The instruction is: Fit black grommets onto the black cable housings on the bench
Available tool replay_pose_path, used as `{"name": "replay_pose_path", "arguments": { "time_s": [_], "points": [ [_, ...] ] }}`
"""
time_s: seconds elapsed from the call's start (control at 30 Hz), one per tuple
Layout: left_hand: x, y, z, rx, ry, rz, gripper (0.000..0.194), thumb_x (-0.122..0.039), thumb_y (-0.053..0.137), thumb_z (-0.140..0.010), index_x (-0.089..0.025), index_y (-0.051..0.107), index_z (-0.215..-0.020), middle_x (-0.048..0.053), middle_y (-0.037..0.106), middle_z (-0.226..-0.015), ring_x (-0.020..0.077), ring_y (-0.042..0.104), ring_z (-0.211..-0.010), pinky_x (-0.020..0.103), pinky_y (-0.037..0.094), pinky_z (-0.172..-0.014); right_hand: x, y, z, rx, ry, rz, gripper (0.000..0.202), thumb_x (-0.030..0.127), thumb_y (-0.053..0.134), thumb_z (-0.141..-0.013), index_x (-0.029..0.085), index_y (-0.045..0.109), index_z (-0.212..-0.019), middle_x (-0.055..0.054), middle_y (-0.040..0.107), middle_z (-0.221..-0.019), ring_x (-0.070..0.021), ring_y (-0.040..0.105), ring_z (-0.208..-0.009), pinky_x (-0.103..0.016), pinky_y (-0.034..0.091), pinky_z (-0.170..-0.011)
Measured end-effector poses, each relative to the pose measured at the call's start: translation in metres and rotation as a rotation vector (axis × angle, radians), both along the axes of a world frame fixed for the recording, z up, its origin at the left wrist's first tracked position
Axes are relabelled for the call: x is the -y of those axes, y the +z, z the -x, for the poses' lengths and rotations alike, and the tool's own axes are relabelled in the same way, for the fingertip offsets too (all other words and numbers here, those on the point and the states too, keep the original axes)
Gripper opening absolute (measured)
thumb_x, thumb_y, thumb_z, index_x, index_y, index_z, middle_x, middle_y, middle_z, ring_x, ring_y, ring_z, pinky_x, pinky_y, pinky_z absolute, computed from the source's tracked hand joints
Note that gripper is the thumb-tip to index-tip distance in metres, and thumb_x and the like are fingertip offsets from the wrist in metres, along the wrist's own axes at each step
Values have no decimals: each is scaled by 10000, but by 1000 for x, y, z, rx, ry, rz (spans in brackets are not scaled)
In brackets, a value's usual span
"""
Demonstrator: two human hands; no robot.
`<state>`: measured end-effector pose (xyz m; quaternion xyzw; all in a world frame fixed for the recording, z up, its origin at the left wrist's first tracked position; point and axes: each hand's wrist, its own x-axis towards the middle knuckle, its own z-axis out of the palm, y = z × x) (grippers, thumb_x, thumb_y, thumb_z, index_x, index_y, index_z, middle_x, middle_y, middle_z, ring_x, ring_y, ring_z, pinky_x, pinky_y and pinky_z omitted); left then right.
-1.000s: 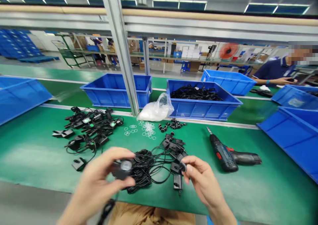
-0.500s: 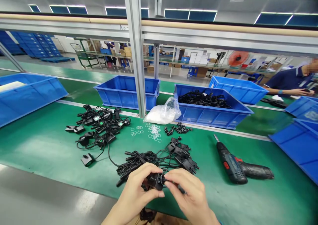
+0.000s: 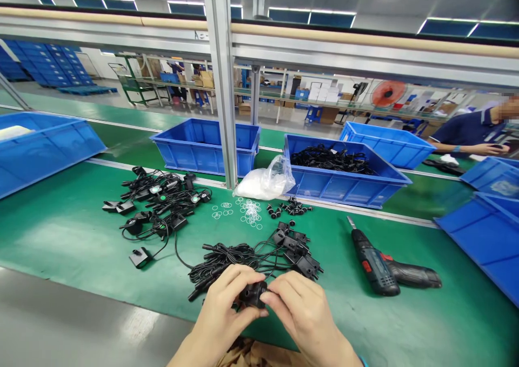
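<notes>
My left hand (image 3: 225, 307) is closed round a small black pump-like housing (image 3: 250, 295), thumb below and fingers above. At the housing's right end my right hand (image 3: 302, 305) pinches a small black round part (image 3: 263, 289), mostly hidden by the fingertips. The two hands almost meet, just above the table's near edge. Behind them lie bundled black cables (image 3: 225, 261) and a group of similar black housings (image 3: 298, 251). Farther back are scattered clear rings (image 3: 251, 211) and a cluster of small black parts with pale bands (image 3: 294, 207).
More corded black units (image 3: 162, 197) lie at left. A power screwdriver (image 3: 377, 269) rests at right. Along the back stand a blue bin (image 3: 340, 186) of black cables, another blue bin (image 3: 190, 159), a plastic bag (image 3: 263, 183) and a metal post (image 3: 225, 86). A person (image 3: 466, 132) sits far right.
The right fingertips have closed in against the housing's end, and the pale ring seen there before no longer shows. The housing has turned slightly in my left hand. The view has tipped slightly downward.
</notes>
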<state>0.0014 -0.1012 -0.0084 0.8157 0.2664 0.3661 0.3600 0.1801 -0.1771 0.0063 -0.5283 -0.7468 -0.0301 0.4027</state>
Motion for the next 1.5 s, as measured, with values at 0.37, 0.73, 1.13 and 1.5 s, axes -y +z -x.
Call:
{"name": "replay_pose_path", "arguments": {
  "time_s": [0.37,0.73,1.13,1.5],
  "points": [
    [2,-2,-3,-11,24,-40,421,-61,780,-740,-264,668,-1091,22,661,-1033,181,657,-935,251,553,-799,0,-4,2,104,-44,41,271,218,396,-1046,196,531,-812,-17,566,-712,-169,506,-638,-305,350,-589],
    [1,-23,6,64,57,225,618,-100,679,-736,-301,508,-1295,54,681,-1128,214,701,-942,230,599,-659,-4,-6,16,-321,135,118,354,369,602,-974,228,547,-1294,-69,691,-1103,-192,675,-945,-283,560,-789],
    [-56,-3,73,-263,-116,310,474,-268,633,-872,-301,583,-1342,58,719,-1032,170,680,-803,235,586,-710,-40,-10,-92,-557,-240,276,252,297,741,-788,202,644,-999,-20,699,-908,-167,624,-767,-296,519,-703],
    [-104,-24,80,-363,410,-166,383,-574,578,-889,-318,711,-1140,48,680,-1270,116,590,-507,240,513,-478,-41,-40,-75,3,-248,359,165,203,744,-853,207,643,-983,-58,644,-1027,-249,598,-965,-404,501,-822]
  ]
}}
